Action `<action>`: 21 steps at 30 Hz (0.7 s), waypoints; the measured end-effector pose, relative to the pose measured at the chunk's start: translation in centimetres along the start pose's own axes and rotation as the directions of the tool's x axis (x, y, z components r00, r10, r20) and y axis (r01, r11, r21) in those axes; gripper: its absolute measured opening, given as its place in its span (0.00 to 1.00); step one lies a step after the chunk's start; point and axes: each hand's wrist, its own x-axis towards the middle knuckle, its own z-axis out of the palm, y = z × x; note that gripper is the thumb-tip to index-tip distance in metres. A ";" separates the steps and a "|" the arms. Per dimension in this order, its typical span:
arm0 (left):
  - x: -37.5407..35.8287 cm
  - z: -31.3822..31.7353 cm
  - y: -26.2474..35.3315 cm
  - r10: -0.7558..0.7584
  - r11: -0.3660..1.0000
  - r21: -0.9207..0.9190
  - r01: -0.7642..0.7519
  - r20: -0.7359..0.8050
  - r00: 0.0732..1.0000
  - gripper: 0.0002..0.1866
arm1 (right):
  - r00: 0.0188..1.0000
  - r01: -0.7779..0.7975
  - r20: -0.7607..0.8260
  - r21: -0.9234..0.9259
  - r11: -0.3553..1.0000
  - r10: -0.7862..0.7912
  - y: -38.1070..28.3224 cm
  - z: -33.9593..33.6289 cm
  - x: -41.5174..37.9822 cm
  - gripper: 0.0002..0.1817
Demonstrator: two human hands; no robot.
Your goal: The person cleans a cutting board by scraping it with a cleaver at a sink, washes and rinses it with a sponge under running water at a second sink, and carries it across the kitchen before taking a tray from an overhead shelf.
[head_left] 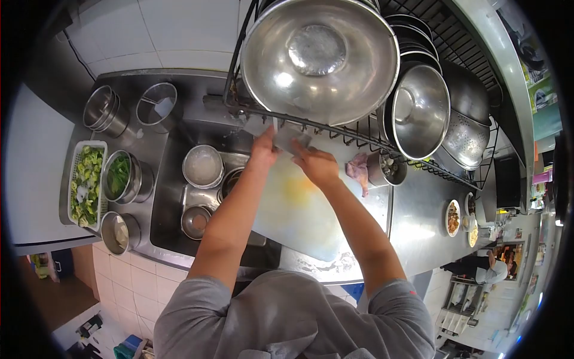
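The flat grey steel cleaver blade (286, 135) lies sideways between my two grips, left hand (263, 151) and right hand (317, 164) both closed on it, above the white cutting board (299, 209) on the worktop.

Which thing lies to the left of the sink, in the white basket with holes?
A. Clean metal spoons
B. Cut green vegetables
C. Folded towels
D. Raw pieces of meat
B. The white basket at the left of the sink is filled with cut green vegetables, and a metal bowl of greens stands beside it.
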 end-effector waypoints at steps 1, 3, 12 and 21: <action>-0.6 1.4 1.0 -0.026 1.000 0.010 0.027 -0.045 0.999 0.13 | 0.992 -0.088 -0.091 -0.020 0.996 0.085 0.5 0.7 -2.1 0.32; 1.2 1.2 2.2 -0.068 0.997 0.025 0.071 -0.085 0.994 0.12 | 0.980 -0.166 -0.103 0.037 0.985 0.169 2.2 2.4 -6.8 0.31; 9.4 -4.2 3.0 0.114 0.852 0.425 -0.305 0.418 0.901 0.07 | 0.867 -0.354 -0.188 0.419 0.836 0.462 3.0 8.5 -18.1 0.25; -0.4 3.1 6.2 0.178 0.783 0.586 -0.210 0.112 0.978 0.06 | 0.953 -0.162 -0.165 0.426 0.890 0.253 3.8 9.0 -11.8 0.25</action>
